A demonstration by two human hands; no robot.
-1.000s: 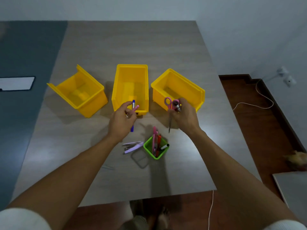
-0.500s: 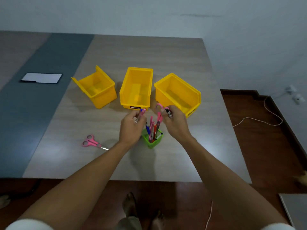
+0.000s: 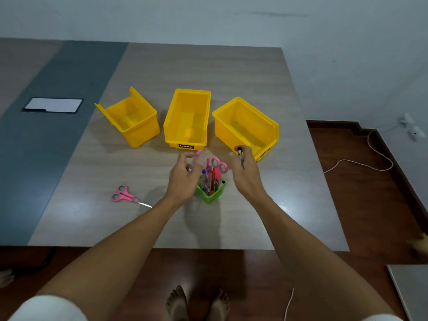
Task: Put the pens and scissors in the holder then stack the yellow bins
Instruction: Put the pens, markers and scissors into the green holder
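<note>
A green holder (image 3: 209, 197) stands on the table between my hands, with several pens and a pair of pink-handled scissors (image 3: 219, 165) upright in it. My left hand (image 3: 183, 179) is just left of the holder and pinches a pink pen (image 3: 196, 159). My right hand (image 3: 246, 173) is just right of it, gripping a dark pen (image 3: 240, 155). A second pair of pink scissors (image 3: 126, 196) lies flat on the table to the left. Three yellow bins stand side by side behind: left (image 3: 132, 118), middle (image 3: 187, 119), right (image 3: 245, 127).
A white sheet on a dark mat (image 3: 53, 104) lies on the grey strip at far left. The table's front edge (image 3: 185, 247) is near me, my bare feet below it. A white cable (image 3: 370, 156) runs over the wooden floor at right.
The pink scissors from my right hand now stand in the holder, and the blue pen has left my left hand. Both hands have drawn slightly apart. The view has shifted, showing scissors at left.
</note>
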